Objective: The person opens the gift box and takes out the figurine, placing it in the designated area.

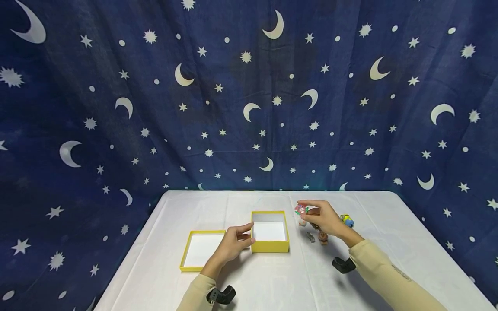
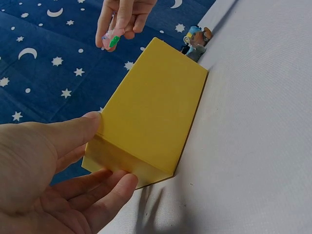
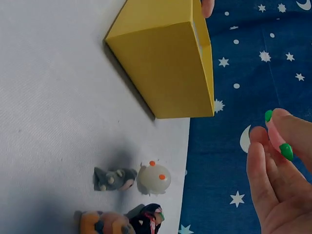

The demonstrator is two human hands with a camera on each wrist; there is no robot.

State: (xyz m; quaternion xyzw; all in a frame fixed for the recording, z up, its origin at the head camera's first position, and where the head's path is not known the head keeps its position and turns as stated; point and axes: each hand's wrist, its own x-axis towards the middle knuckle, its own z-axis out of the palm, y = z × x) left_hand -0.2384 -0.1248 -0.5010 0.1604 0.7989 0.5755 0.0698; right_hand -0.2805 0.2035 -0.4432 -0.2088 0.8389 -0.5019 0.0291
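Note:
An open yellow box (image 1: 270, 246) with a white inside stands on the table. My left hand (image 1: 234, 243) holds its left end; in the left wrist view the thumb lies by the rim and the other fingers (image 2: 114, 195) are against the end wall. To the right of the box, my right hand (image 1: 323, 217) pinches a small pink figurine (image 1: 301, 210) with green parts, raised above the tabletop. Under and around that hand lie a grey figurine (image 3: 115, 179), a round white figurine with orange spots (image 3: 155, 178), a brown figurine (image 1: 323, 238) and a dark one (image 3: 147, 218).
A yellow-rimmed lid (image 1: 203, 250), white inside, lies left of the box, behind the left forearm. A blue-and-yellow figurine (image 1: 347, 220) sits beyond the right wrist. The white-covered table (image 1: 272, 285) ends at a dark blue curtain (image 1: 233, 86) with moons and stars.

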